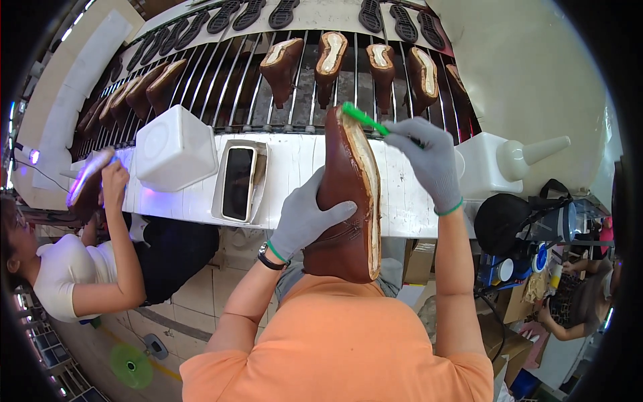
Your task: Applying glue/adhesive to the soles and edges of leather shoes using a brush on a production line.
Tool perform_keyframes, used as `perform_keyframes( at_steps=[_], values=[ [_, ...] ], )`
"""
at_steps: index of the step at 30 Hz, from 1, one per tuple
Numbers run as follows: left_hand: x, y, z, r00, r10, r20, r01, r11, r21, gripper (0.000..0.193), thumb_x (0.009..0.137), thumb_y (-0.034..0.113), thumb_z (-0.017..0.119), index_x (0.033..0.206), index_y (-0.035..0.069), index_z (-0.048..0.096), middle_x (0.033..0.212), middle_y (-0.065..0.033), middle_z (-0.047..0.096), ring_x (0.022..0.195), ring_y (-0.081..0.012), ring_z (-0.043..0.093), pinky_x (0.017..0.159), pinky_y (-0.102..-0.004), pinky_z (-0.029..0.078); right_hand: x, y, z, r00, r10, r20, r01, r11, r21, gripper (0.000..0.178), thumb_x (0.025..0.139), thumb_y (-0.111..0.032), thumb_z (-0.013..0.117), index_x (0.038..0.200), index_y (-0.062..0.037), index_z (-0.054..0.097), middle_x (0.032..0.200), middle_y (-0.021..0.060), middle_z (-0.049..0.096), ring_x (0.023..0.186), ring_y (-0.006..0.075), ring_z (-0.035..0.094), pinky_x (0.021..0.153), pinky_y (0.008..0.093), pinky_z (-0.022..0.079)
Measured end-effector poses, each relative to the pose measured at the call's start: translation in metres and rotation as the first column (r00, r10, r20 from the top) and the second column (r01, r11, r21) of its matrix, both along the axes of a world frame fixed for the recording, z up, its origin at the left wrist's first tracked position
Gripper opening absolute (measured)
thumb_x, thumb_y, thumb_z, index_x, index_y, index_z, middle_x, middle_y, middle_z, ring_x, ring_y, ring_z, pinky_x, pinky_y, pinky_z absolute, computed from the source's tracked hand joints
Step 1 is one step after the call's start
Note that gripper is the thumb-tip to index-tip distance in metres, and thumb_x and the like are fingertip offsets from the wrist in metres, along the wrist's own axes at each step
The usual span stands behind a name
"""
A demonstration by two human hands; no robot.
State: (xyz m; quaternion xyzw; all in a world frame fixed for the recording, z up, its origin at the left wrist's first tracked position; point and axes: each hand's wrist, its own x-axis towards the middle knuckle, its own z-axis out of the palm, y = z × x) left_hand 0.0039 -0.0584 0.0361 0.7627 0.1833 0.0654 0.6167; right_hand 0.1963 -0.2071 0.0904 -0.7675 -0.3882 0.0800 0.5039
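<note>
A workshop stretches out below my camera: a white bench (295, 154) with a row of metal bars (244, 87) behind it, where brown boots (281, 70) stand with their pale undersides showing. Beyond the bars, black soles (249, 13) lie along a ledge.

In front of the orange shirt, I have one brown boot (338, 161) raised at the near edge of the bench, its tan-rimmed underside turned to the right. The left hand (305, 214), in a grey glove, grips it from the left side — the thumb laid across the leather, the other fingers mostly hidden behind, so I cannot tell how they sit. The right hand (425, 154), gloved too, is closed around a green brush (365, 119); the brush head meets the far end of the boot's underside.

On the bench to the left, I see a white container (177, 151) and, beside it, a white tray (260, 181) with something dark inside. A white bottle (485, 164) with a long spout lies to the right. At far left, a co-worker (84, 268) in a pale top holds another shoe (87, 187).
</note>
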Motion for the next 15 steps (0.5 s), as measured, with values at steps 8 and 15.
perform_keyframes(
  at_steps=[8, 15],
  values=[
    [0.003, 0.008, -0.003, 0.988, 0.022, 0.152, 0.029, 0.945, -0.327, 0.064, 0.088, 0.035, 0.07, 0.136, -0.002, 0.05, 0.116, -0.0096, 0.066, 0.105, -0.0163, 0.062, 0.094, -0.0319, 0.048, 0.025, -0.002, 0.014, 0.928, 0.337, -0.158, -0.351, 0.934, -0.071, 0.022, 0.08, 0.002, 0.071, 0.101, 0.003, 0.074, 0.085, 0.0053, 0.066, 0.077, 0.0095, 0.058, 0.071, 0.0247, 0.045],
    [0.0, 0.014, -0.001, 0.984, 0.078, 0.161, 0.008, 0.882, -0.472, 0.053, 0.093, 0.038, 0.064, 0.126, -0.002, 0.054, 0.107, -0.0059, 0.064, 0.096, -0.0105, 0.058, 0.089, -0.0279, 0.047, 0.022, -0.015, 0.012, 0.847, 0.479, -0.229, -0.511, 0.854, -0.104, 0.024, 0.073, 0.004, 0.077, 0.097, 0.0016, 0.075, 0.081, 0.0097, 0.07, 0.076, 0.0148, 0.064, 0.069, 0.0277, 0.049]
  ],
)
